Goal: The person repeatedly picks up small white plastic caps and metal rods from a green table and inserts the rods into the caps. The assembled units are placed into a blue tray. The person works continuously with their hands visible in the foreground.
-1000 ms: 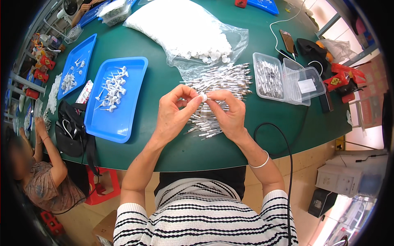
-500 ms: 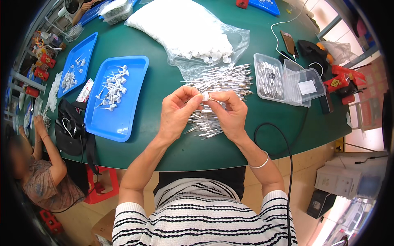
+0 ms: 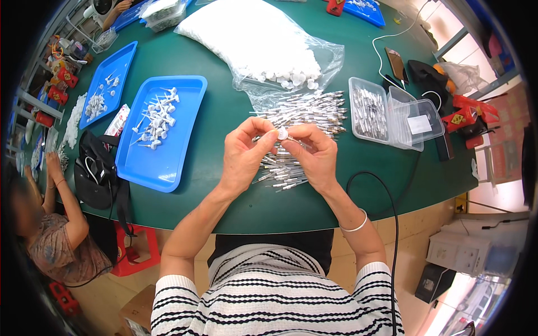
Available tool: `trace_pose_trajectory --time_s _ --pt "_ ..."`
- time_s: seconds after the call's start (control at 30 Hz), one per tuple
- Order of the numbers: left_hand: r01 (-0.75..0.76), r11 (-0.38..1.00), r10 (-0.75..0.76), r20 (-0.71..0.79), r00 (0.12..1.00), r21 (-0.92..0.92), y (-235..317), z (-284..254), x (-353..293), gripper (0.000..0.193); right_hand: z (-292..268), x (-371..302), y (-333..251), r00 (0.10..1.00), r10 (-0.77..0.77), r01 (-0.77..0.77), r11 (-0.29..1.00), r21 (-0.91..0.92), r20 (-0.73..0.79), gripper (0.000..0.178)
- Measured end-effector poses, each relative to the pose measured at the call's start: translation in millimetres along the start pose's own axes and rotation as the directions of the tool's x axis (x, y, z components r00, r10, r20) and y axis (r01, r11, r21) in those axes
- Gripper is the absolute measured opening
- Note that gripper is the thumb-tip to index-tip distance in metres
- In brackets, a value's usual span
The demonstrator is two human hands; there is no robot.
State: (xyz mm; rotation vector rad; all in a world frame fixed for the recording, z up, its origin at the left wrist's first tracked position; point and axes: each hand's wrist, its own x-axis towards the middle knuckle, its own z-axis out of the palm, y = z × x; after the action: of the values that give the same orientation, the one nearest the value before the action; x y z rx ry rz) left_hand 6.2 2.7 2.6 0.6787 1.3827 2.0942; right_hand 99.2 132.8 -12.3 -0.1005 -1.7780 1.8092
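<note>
Pinched between the fingertips of my left hand [image 3: 245,151] is a small white plastic cap [image 3: 282,134]. My right hand [image 3: 315,154] is closed at the cap's other side, its thumb and forefinger on a thin metal rod that is mostly hidden by the fingers. Both hands meet above a heap of thin silvery metal rods [image 3: 308,109]. Beyond the heap lies a clear plastic bag [image 3: 246,39] spilling white caps. To the left, a blue tray [image 3: 159,171] holds several rods with white caps fitted on their ends.
A clear plastic box [image 3: 370,109] of rods, its lid beside it, stands right of the heap. A black cable [image 3: 386,196] crosses the table's right front edge. A black bag [image 3: 92,173] and another blue tray [image 3: 120,67] lie left. A co-worker [image 3: 61,229] sits there.
Both hands stay together over the rods, with the white cap still pinched between them. The cap has turned slightly, and the whole view has shifted a little.
</note>
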Motion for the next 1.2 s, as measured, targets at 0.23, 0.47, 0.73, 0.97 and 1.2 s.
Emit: trace_pose_trajectory --time_s 0.23,0.47,0.73,0.97,1.2 --pt "0.151 0.98 -0.139 0.096 0.986 -0.127 4 -8 4 0.008 -3 2 0 0.996 0.078 -0.086 0.983 0.165 0.049 0.012" --pt "0.125 0.991 -0.119 0.107 0.987 -0.05 9 -8 8 0.016 -4 4 5 0.995 0.064 -0.077 0.98 0.185 0.073 0.012" --pt "-0.062 0.981 0.053 0.057 0.997 0.182 11 -4 6 0.016 -2 2 3 0.996 0.055 -0.064 0.988 0.143 0.066 0.011" --pt "-0.031 0.987 0.018 0.083 0.996 0.16 16 -6 7 0.011 -2 2 3 0.994 0.069 -0.081 0.984 0.158 0.083 0.011" --pt "0.012 0.994 -0.019 0.063 0.998 0.11 20 -4 7 0.01 -3 2 3 0.993 0.072 -0.085 0.987 0.134 0.097 0.011"
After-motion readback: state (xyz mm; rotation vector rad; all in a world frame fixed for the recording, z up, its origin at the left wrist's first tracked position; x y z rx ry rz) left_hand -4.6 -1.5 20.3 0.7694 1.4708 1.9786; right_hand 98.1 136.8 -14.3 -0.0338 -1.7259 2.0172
